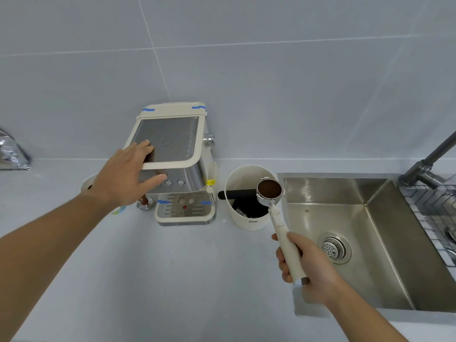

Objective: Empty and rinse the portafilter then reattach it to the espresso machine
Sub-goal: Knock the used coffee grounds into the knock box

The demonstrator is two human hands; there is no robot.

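Note:
A cream and steel espresso machine [183,154] stands on the counter against the tiled wall. My left hand [125,172] rests flat on the front left corner of its top, fingers apart. My right hand [304,262] grips the cream handle of the portafilter [269,190], held level with the basket facing up. The basket is full of brown coffee grounds and hovers over the right rim of the cream knock box [246,218], which has a black bar across it and dark grounds inside.
A steel sink [385,218] with a round drain lies to the right, with a dark faucet [429,159] and a wire rack [434,208] at its far right. A tamper [145,202] stands left of the machine's base. A foil bag [11,154] sits at the far left.

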